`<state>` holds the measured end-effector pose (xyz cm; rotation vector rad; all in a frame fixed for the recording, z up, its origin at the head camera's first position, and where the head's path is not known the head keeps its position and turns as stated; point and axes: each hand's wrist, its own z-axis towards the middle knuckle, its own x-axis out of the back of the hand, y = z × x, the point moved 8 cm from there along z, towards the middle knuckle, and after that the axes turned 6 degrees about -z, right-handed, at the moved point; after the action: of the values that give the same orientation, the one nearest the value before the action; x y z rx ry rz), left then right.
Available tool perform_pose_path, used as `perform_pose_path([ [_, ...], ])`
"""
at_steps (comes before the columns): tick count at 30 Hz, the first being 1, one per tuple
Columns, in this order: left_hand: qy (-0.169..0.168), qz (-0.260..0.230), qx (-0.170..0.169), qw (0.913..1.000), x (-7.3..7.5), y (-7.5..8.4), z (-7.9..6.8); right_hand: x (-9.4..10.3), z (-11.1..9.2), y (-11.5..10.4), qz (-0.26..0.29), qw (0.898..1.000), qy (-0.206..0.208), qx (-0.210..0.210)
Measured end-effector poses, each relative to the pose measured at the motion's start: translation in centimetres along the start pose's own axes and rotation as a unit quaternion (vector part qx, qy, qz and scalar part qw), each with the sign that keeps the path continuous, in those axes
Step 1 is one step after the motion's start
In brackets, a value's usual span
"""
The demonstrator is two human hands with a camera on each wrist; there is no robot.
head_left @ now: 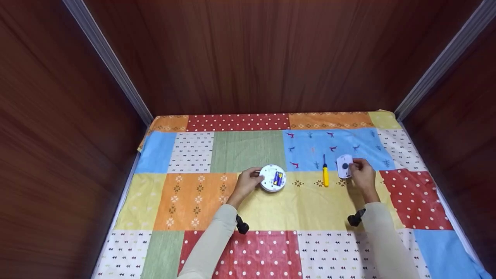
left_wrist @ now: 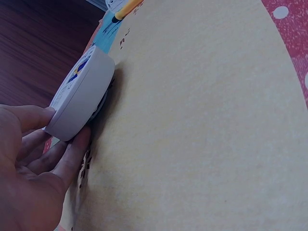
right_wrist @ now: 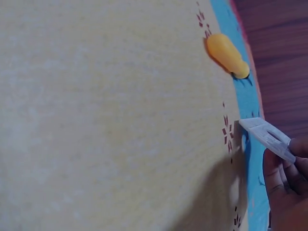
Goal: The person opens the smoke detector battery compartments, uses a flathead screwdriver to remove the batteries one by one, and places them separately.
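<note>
My left hand [head_left: 246,185] grips the left edge of a round white battery-powered device [head_left: 268,182], thumb on top and fingers underneath. Two purple-and-yellow batteries [head_left: 278,179] sit in its upper face. In the left wrist view the device [left_wrist: 86,98] is tilted close over the cloth. To the right, my right hand [head_left: 363,177] pinches a thin white cover [head_left: 343,162] with a dark round spot by its right side. The right wrist view shows this cover [right_wrist: 267,134] edge-on, held up off the cloth. Between the hands lies a screwdriver [head_left: 325,177] with a yellow handle.
A patchwork-patterned cloth [head_left: 317,209] covers the table. Dark wood panels [head_left: 248,58] rise at the back and on both sides, joined by grey metal strips [head_left: 112,58]. A black wrist camera [head_left: 242,224] hangs at the left sleeve, another [head_left: 355,217] at the right.
</note>
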<state>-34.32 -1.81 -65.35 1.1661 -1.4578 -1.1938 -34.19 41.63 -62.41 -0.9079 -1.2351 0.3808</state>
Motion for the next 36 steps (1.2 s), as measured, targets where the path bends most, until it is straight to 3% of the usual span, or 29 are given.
perform_pose_path([
  [8,0.001,-0.003,-0.001,1.0,0.0,-0.1,-0.1,-0.5,-0.5,0.7,-0.042,0.999,-0.03,-0.003],
  [14,0.0,-0.009,0.001,1.0,0.0,-0.2,0.1,-1.1,-1.0,1.2,-0.074,0.994,-0.068,-0.03],
  [22,0.001,-0.005,-0.002,1.0,0.0,0.0,0.1,-0.9,-1.3,1.0,-0.139,0.989,-0.053,-0.008],
  [31,0.001,-0.001,0.003,1.0,0.1,-0.1,0.0,-1.0,-1.5,1.0,-0.138,0.988,-0.068,-0.012],
  [36,-0.005,-0.004,-0.002,1.0,0.0,-0.1,0.1,-0.8,-1.3,0.6,-0.145,0.988,-0.053,0.002],
])
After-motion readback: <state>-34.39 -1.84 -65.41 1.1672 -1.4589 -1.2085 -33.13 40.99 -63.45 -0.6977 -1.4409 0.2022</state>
